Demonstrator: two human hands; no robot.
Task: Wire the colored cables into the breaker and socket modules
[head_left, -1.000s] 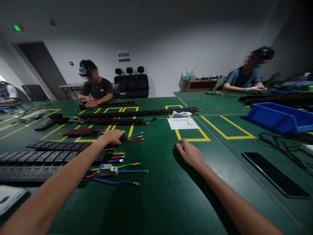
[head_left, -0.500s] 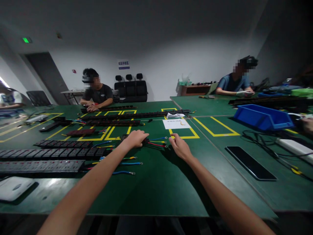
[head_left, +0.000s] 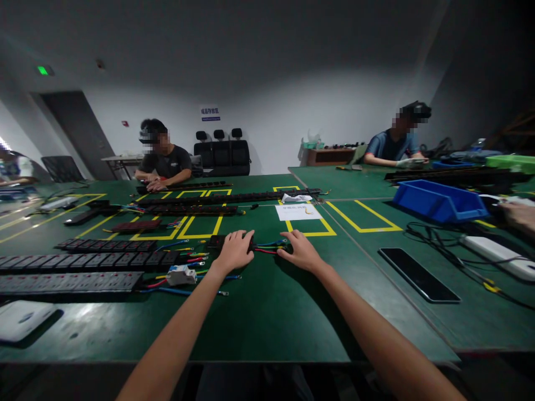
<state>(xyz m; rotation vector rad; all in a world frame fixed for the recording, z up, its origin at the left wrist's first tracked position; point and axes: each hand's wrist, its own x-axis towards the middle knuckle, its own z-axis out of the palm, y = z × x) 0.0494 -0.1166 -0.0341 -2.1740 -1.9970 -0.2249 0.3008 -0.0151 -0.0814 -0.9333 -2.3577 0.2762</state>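
My left hand lies over the right end of a short black socket strip on the green table, fingers curled onto it. From under that hand, red, blue and green-yellow wires run to the right. My right hand rests beside them, fingers down on the wire ends. A small white circuit breaker with coloured leads sits to the left of my left forearm.
Rows of black socket strips lie at the left, a white device at the near left edge. A black phone, a blue bin, cables and a white paper lie to the right. Two seated people work across the tables.
My left hand has dragged the short strip with its wires to the right and nearer to me. My right hand has come in to the wire ends. The view has tilted.
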